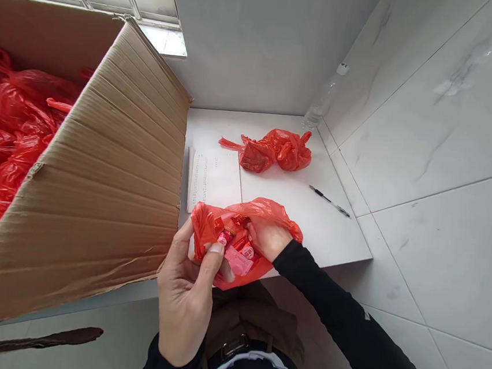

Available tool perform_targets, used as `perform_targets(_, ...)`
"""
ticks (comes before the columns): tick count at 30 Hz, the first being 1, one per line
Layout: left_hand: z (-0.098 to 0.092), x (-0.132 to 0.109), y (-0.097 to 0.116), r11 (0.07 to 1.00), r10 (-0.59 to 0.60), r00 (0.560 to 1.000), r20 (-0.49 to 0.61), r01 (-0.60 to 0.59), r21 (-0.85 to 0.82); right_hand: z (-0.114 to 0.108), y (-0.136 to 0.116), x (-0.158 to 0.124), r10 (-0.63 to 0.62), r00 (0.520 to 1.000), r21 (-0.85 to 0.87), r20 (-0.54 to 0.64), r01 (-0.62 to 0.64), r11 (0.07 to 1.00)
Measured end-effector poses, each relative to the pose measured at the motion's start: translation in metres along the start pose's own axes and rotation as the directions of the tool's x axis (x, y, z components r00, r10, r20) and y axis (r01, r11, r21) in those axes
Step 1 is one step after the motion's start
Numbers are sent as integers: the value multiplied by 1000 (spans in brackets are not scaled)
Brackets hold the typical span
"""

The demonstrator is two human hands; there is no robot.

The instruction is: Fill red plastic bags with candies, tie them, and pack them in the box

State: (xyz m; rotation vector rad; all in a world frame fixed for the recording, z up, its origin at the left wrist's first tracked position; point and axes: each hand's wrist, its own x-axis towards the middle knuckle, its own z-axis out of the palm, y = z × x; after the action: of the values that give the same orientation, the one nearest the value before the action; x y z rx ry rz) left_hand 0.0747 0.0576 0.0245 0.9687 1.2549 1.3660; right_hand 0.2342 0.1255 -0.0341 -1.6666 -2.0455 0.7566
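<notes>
My left hand (190,289) grips the left side of a red plastic bag (265,209), its thumb pressed over the rim and fingers behind. The bag is spread wide at the top, just over the table's front edge. Inside lie several small wrapped candies (246,249) in red foil and a pink packet (238,261). My right hand (269,238) reaches into the bag from the right, among the candies. Its fingertips are partly hidden, so I cannot see whether they hold anything.
A large cardboard box (111,177) full of tied red bags (17,122) stands at the left. On the white table (280,193) are a written notebook (216,176), tied red bags (275,151), a pen (329,201) and a clear bottle (324,99). A tiled wall (439,168) bounds the right.
</notes>
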Motion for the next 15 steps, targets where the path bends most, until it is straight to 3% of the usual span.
perform_targets(6, -4, 0, -2, 1000, -21, 1000, -10, 21, 23, 14, 3, 13, 40, 999, -10, -35, -40, 999)
perform_targets(11, -6, -1, -4, 1000, -30, 999, -12, 29, -6, 26, -12, 10, -113, 993, 8, 47, 112, 994)
perform_targets(15, -6, 0, -4, 1000, -18, 1000, 0, 18, 1, 24, -12, 10, -136, 988, 12, 70, 136, 991)
